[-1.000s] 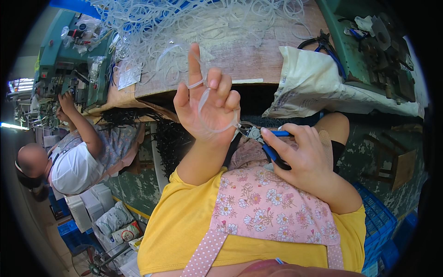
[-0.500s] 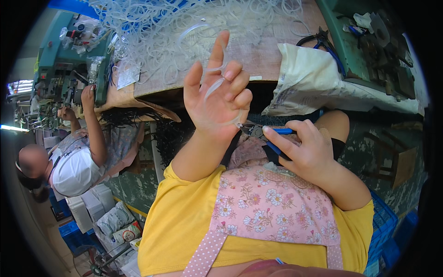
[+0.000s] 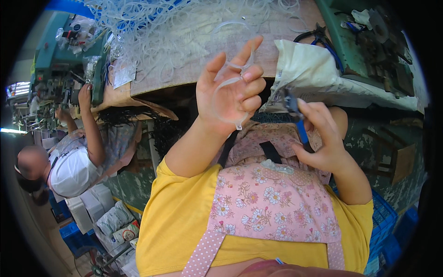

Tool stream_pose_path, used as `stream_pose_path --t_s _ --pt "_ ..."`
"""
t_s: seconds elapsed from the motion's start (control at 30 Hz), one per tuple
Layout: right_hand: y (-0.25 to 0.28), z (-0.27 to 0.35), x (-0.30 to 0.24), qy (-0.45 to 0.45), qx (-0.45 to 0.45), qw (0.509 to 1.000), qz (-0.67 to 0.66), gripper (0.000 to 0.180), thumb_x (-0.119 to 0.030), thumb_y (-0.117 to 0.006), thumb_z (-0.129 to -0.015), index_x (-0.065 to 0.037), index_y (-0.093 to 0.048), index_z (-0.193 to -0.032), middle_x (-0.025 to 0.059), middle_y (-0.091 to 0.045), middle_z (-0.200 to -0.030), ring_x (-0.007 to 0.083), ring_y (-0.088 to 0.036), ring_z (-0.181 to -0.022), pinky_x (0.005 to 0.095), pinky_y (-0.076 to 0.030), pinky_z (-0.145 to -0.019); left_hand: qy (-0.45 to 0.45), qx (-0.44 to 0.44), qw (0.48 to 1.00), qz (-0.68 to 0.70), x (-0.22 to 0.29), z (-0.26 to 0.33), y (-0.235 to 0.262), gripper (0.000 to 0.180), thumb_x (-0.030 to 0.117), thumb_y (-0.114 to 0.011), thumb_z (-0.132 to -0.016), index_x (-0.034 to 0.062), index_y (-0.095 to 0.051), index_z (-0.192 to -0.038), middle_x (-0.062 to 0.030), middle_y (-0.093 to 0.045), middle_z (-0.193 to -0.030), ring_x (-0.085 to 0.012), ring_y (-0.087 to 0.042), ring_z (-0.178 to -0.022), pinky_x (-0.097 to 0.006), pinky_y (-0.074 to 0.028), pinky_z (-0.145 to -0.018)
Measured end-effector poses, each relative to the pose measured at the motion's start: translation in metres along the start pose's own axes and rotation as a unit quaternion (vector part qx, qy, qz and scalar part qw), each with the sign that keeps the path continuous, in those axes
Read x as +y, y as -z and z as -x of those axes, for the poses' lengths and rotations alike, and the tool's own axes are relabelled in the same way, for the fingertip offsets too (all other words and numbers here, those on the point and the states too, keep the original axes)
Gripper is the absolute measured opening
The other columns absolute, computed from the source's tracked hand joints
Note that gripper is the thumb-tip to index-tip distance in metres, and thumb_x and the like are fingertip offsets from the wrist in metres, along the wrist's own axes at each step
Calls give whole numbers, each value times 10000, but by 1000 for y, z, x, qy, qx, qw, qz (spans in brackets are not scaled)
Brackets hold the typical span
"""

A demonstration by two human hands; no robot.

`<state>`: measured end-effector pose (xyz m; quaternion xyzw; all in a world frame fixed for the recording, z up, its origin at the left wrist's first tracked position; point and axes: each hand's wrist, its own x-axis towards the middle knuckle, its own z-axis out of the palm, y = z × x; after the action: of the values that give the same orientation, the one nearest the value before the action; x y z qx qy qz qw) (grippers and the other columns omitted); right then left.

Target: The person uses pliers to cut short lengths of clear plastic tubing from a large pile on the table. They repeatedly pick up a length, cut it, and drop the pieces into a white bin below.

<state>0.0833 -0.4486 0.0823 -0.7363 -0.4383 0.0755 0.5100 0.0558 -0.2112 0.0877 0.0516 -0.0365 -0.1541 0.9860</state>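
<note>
The left hand (image 3: 230, 94), palm toward the camera at the centre of the frame, has thumb and forefinger spread apart and the other three fingers folded in over part of a loop of clear plastic tubing (image 3: 214, 102). The loop curves across the palm, round the forefinger, and its joined tip points down at the heel of the hand.

The right hand (image 3: 323, 134), right of centre, has its grip closed round blue-handled pliers (image 3: 302, 130). Their long axis stands nearly upright, head tilted slightly up and left; blur hides whether the jaws are parted. The tubing's tip lies left of the pliers' head and lower in the frame, clearly apart from it, and much nearer the left hand.

Beyond, across the top, loose tubing (image 3: 157, 37) heaps on the wooden desk (image 3: 272, 27). At upper right, spare pliers (image 3: 339, 60) rest beside a white sack (image 3: 304, 64), next to a green machine (image 3: 332, 14). At the left edge, a co-worker (image 3: 76, 171) reaches toward another green machine (image 3: 44, 57).
</note>
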Motion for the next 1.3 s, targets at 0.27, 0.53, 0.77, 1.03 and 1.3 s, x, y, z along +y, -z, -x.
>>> stream_pose_path --t_s 0.27,0.53,0.77,1.03,1.3 --pt "-23 7 11 87 -46 988 117 725 -74 -717 -584 -134 -566 -1291 137 -509 -1103 332 -511 -986 415 -416 -841 -77 116 944 -300 4 10 24 593 347 -477 -955 98 -304 -1464 -101 -526 -986 -189 -540 -803 -299 -465 -637" --pt "-27 21 15 0 -54 999 -8 755 -34 -666 -614 -123 -501 -1346 159 -497 -1177 347 -520 -1042 414 -431 -900 -183 136 310 -923 49 4 41 383 180 -670 -854 94 -594 -1219 -136 -563 -1242 -303 -532 -1143 -378 -418 -973" --pt "-29 24 10 23 -70 997 1 727 -41 -653 -639 -106 -497 -1346 156 -500 -1176 336 -528 -1047 402 -439 -910 -261 18 -127 -957 105 -67 65 249 147 -652 -800 137 -654 -1049 -111 -583 -1232 -270 -547 -1140 -420 -406 -992" --pt "-28 27 21 -54 -37 996 -66 690 -22 -628 -714 -77 -450 -1379 163 -504 -1201 298 -549 -1063 338 -446 -903 -366 -6 27 -930 125 -42 57 150 113 -686 -765 109 -600 -888 -81 -544 -1331 -249 -551 -1177 -436 -378 -1040" --pt "-36 -29 49 -68 -17 979 -189 636 37 -513 -779 -12 -347 -1391 182 -403 -1372 197 -554 -1076 296 -435 -904 -237 -81 -83 -964 102 -27 50 88 124 -606 -790 153 -585 -871 -57 -525 -1357 -210 -559 -1169 -420 -358 -1064"
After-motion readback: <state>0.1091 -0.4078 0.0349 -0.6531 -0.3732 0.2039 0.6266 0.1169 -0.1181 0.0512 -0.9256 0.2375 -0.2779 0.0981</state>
